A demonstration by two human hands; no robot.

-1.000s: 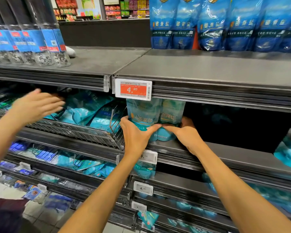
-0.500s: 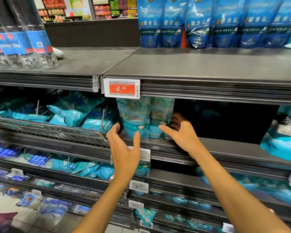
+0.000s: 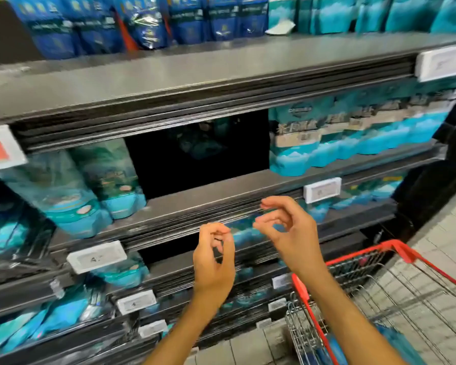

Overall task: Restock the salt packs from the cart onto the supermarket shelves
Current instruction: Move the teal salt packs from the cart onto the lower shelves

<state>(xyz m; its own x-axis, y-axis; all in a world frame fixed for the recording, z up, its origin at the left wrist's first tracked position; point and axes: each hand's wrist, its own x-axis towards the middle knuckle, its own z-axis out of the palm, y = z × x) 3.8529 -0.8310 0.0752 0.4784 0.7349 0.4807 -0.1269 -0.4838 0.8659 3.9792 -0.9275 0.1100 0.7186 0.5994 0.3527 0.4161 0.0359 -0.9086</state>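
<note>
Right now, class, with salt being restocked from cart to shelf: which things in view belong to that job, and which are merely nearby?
Job:
left hand
right hand
red-rimmed cart
teal salt packs
shelf gap

Nearby:
dark blue packs
price tag
tiled floor

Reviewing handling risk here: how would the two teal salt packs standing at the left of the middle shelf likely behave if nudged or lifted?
The teal salt packs are soft glossy pouches, so probably slippery and slightly yielding in the grip. They stand tall on narrow bases and already lean, so a sideways nudge towards the bare shelf beside them could tip them. Being filled with salt, they are probably heavy for their size.
</note>
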